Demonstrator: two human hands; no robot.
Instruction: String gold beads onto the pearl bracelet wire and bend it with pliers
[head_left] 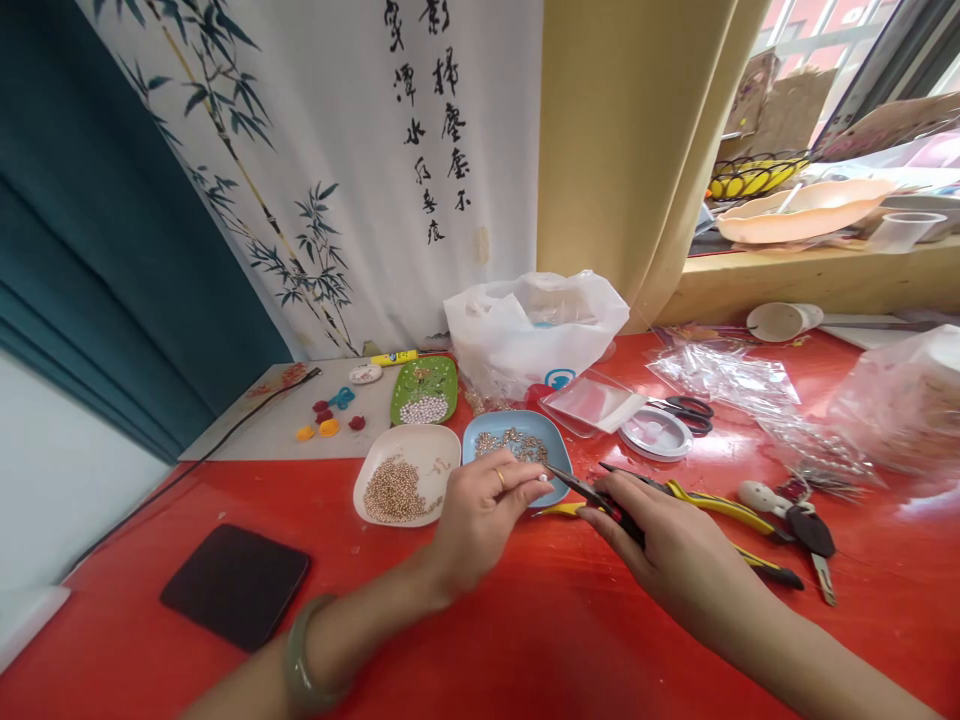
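Observation:
My left hand (480,515) is pinched closed above the front edge of the blue dish (561,440). A small white bead (543,478) shows at its fingertips; the rest of what it grips is hidden. In my right hand (660,540) is a pair of pliers (600,498), its dark pointed jaws reaching to the left fingertips. Small metallic pieces (517,442) lie in the blue dish. Left of it, a cream dish (367,455) holds many gold beads (396,490). Behind stands a green dish (403,375) with white beads (424,409).
Yellow-handled pliers (727,505) and keys (814,535) lie on the right of the red table (525,640). Black scissors (690,410), a ribbon spool (656,433) and clear bags (724,372) sit farther back. A white plastic bag (525,325) stands behind the dishes; a black pad (236,585) lies left.

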